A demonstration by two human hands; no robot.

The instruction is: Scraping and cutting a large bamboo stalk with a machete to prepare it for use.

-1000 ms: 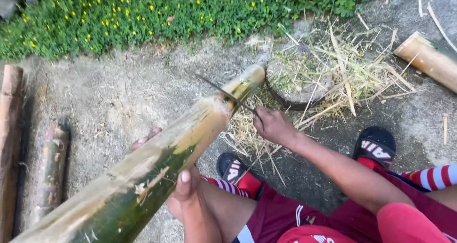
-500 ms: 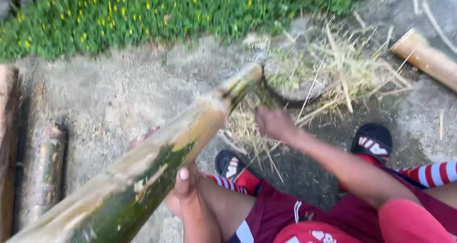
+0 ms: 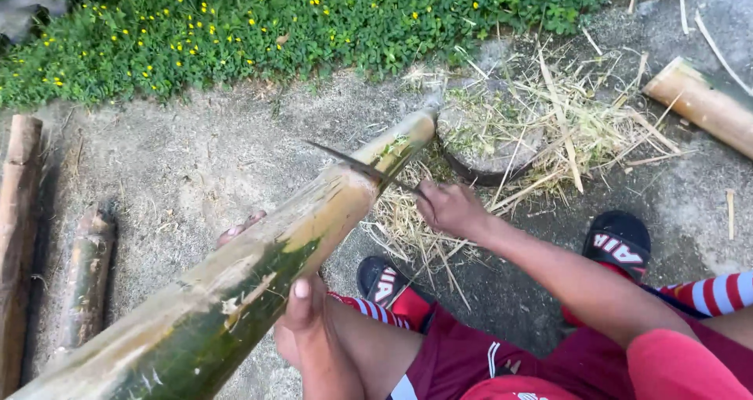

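A long, thick bamboo pole [image 3: 259, 274] runs from the bottom left up to a round wooden block [image 3: 494, 145], where its far end rests. My left hand [image 3: 306, 310] wraps around the pole's middle, thumb on top. My right hand [image 3: 447, 208] is closed on the handle of a dark, thin-bladed knife [image 3: 353, 165]. The blade lies across the upper part of the pole, its tip pointing left.
Bamboo shavings and dry strips [image 3: 565, 125] litter the ground around the block. Two bamboo pieces [image 3: 86, 278] lie at the left, another piece [image 3: 702, 102] at the right. A bed of green plants with yellow flowers [image 3: 274, 23] borders the far side. My feet wear black sandals [image 3: 616, 243].
The knife came down from near the pole's far end and now sits across the pole lower along its length. My left hand has kept its hold on the pole.
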